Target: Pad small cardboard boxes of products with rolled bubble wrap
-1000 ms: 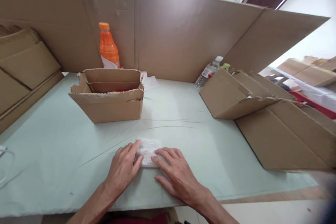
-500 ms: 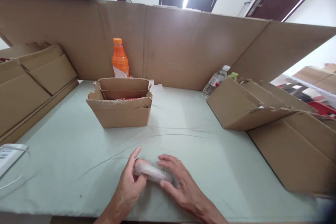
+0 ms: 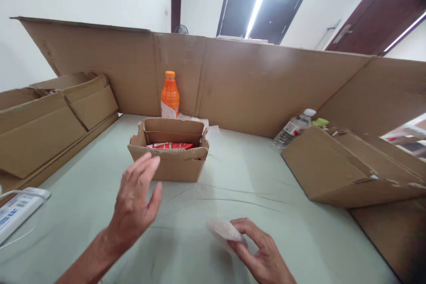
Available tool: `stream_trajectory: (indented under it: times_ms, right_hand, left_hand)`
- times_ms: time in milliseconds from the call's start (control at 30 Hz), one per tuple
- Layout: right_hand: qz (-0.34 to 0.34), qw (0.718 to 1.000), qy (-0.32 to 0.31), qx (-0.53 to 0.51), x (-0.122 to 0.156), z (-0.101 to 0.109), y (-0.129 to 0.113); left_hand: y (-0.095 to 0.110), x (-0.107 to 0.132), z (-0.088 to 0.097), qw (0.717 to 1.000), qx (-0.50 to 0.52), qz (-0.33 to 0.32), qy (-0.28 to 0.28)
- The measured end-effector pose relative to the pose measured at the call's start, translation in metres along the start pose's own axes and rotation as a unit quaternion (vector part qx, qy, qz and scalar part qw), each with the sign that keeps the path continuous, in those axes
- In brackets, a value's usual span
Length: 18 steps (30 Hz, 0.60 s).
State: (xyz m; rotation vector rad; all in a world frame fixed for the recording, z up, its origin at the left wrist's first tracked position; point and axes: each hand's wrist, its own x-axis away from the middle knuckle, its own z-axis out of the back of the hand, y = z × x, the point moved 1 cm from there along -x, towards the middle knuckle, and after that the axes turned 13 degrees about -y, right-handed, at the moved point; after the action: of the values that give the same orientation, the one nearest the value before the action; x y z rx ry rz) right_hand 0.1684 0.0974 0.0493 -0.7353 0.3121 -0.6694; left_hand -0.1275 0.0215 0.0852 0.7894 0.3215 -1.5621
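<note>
My right hand [image 3: 254, 248] pinches a pale, translucent object [image 3: 227, 231] between thumb and fingers, above the cloth near the front. It looks like something in clear plastic wrap, but motion blurs it and I cannot make out its kind. My left hand [image 3: 136, 197] is raised, holding nothing, with the thumb apart from the fingers. Its fingertips overlap the lower left front of a small open cardboard box [image 3: 179, 169]; I cannot tell whether they touch it. Inside that box lies a red packet [image 3: 170, 145], partly hidden by the front wall.
An orange bottle [image 3: 170, 97] stands behind the small box. Larger cardboard boxes flank the table at left [image 3: 40, 128] and right [image 3: 326, 166]. A clear bottle [image 3: 294, 129] leans by the right box. A white power strip [image 3: 23, 213] lies at left; a cardboard wall [image 3: 253, 84] closes the back.
My left hand has let go of the wrapped object and moved up and left to the small box. The object is now in my right hand alone. The view has tilted upward.
</note>
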Motion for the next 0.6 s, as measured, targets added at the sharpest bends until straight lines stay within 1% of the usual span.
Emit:
stream_trajectory:
  times_ms: [33,100,167,233,333,400,433,500,533,600]
  right_hand:
    - [0.015,1.000,0.021,0.013,-0.002,0.005,0.002]
    - [0.032,0.997,0.066,0.034,-0.007,0.012,0.005]
    - [0.026,0.993,0.106,0.038,-0.011,0.018,0.005]
    - [0.005,0.989,0.146,0.037,-0.014,0.027,0.002]
    - [-0.024,0.976,0.210,0.050,-0.018,0.047,-0.013]
    - [-0.018,0.966,0.248,0.076,-0.024,0.063,-0.034]
    - [-0.004,0.961,0.260,0.096,-0.028,0.070,-0.048]
    - [0.052,0.955,0.251,0.147,-0.042,0.081,-0.079]
    - [0.088,0.954,0.232,0.170,-0.050,0.084,-0.095]
    - [0.153,0.952,0.171,0.202,-0.070,0.085,-0.124]
  left_hand:
    - [-0.011,-0.014,0.003,0.999,-0.037,-0.007,0.007]
    - [-0.027,-0.035,0.002,0.997,-0.078,-0.010,0.011]
    - [-0.035,-0.045,-0.001,0.997,-0.077,-0.013,0.019]
    - [-0.035,-0.043,-0.003,0.998,-0.052,-0.026,0.027]
    - [-0.026,-0.026,0.004,0.999,-0.003,-0.050,0.019]
    - [-0.017,-0.009,0.016,0.998,0.021,-0.062,0.008]
    - [-0.012,0.000,0.024,0.998,0.029,-0.064,0.003]
    - [-0.004,0.019,0.039,0.998,0.034,-0.056,-0.005]
    - [0.000,0.029,0.047,0.998,0.032,-0.049,-0.007]
    - [0.006,0.048,0.059,0.999,0.025,-0.035,-0.007]
